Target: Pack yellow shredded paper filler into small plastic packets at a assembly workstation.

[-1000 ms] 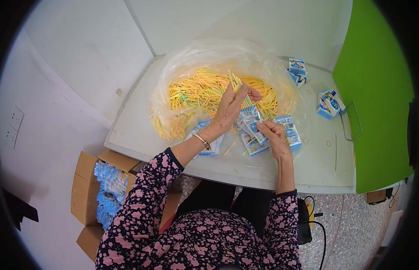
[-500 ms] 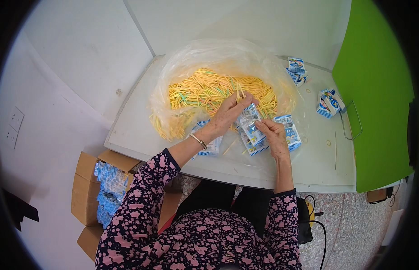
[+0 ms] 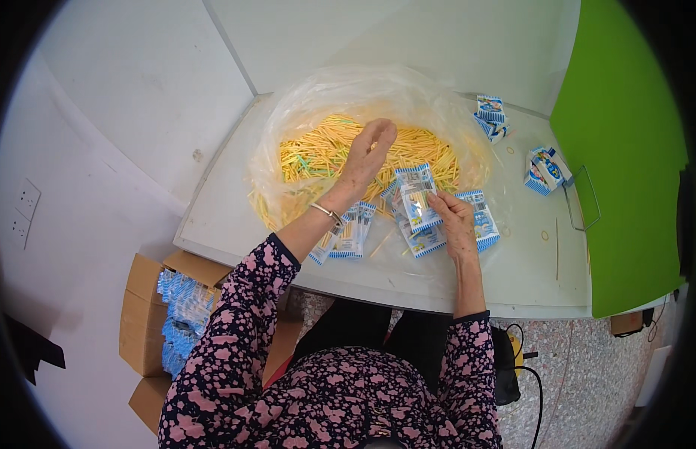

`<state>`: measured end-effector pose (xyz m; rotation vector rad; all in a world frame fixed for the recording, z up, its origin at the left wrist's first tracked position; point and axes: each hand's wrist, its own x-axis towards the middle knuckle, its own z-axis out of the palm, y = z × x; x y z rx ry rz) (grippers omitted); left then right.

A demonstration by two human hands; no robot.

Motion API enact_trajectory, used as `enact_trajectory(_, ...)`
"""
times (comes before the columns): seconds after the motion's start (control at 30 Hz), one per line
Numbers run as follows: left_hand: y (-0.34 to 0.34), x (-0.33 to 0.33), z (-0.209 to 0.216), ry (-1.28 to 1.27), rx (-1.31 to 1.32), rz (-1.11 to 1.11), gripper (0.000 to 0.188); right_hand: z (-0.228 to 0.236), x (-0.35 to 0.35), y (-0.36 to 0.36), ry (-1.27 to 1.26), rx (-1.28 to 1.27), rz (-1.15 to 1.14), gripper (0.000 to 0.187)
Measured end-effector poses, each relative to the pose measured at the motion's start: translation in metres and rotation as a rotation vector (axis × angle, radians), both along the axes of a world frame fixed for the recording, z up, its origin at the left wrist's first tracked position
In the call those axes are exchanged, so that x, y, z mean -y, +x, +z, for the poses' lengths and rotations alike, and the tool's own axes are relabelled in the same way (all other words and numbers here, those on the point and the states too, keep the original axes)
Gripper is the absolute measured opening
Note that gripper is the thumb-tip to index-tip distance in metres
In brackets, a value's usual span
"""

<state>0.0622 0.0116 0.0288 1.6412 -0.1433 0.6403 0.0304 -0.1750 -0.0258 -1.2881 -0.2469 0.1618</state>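
My right hand [image 3: 456, 224] pinches a small blue-and-white packet [image 3: 417, 179] between thumb and fingers at its lower right edge. Pale yellow sticks show through the packet's clear window. Over the heap of thin yellow sticks [image 3: 318, 150], a few of them green or orange, hovers my left hand [image 3: 369, 153], its fingers stretched out and slightly bent; I see nothing in it. The heap lies in a large clear plastic bag [image 3: 288, 112] with its mouth spread wide. More packets [image 3: 426, 241] lie beneath the held one, and others [image 3: 352, 236] rest beside my left wrist.
Another packet [image 3: 484, 224] lies right of my right hand. Blue-and-white boxes [image 3: 547, 172] stand at the right, near a green panel [image 3: 625, 150] with a wire handle. A cardboard box [image 3: 142, 314] of blue packets is at the lower left, below the table [image 3: 527, 277].
My left hand has left the packet and moved up and left over the heap; the sticks it held no longer show there. The packet stays in my right hand, now more upright.
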Motion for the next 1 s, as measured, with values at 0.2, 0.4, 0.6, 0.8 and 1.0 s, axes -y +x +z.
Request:
enact_trajectory(0.2,-0.019,0.002,0.006,0.409,-0.306,-0.447,0.029,-0.004,0.001,0.002,0.102,-0.048,0.053,0.023)
enact_trajectory(0.4,-0.017,0.008,0.005,0.397,-0.205,-0.508,0.027,0.001,0.002,-0.001,0.119,-0.068,0.119,0.024)
enact_trajectory(0.6,-0.022,0.014,0.003,0.308,-0.284,-0.585,0.031,-0.004,0.002,-0.003,-0.011,-0.079,0.238,0.024)
enact_trajectory(0.8,-0.021,0.013,0.014,0.577,-0.220,-0.666,0.033,0.003,0.007,-0.005,-0.116,-0.096,0.308,0.021)
enact_trajectory(1.0,-0.029,-0.002,0.022,0.615,-0.275,-0.628,0.032,0.009,0.006,-0.009,-0.216,0.011,0.293,0.021)
